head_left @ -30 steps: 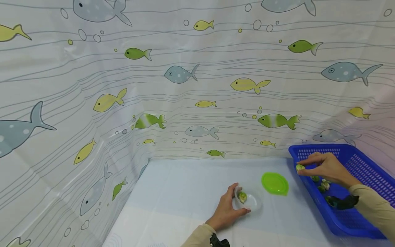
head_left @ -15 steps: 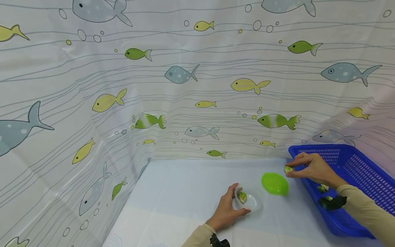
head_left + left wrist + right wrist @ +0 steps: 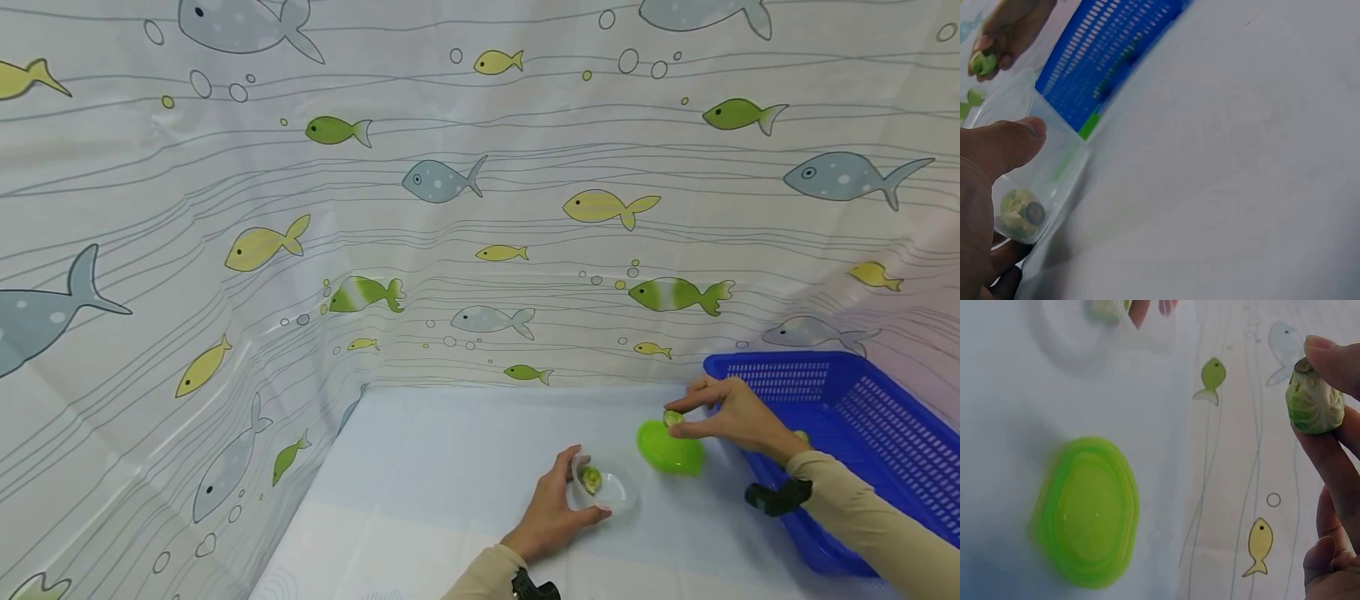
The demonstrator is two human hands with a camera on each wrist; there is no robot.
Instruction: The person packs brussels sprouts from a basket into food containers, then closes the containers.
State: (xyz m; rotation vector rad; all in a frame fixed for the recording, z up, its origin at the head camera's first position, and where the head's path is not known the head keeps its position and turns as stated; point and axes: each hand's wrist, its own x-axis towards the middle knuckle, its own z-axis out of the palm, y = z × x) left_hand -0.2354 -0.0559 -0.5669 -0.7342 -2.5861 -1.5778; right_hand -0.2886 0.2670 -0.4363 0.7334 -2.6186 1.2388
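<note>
head: bright, even lt | l/r wrist: dimmer, soft | faint shadow by cup

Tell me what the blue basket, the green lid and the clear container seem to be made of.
Blue basket: probably rigid plastic, smooth-looking, with neat rows of holes.
Green lid: likely plastic with a slight sheen, given its small highlights.
Clear container: smooth, see-through, the sprout showing through its wall; probably plastic, though glass is possible.
</note>
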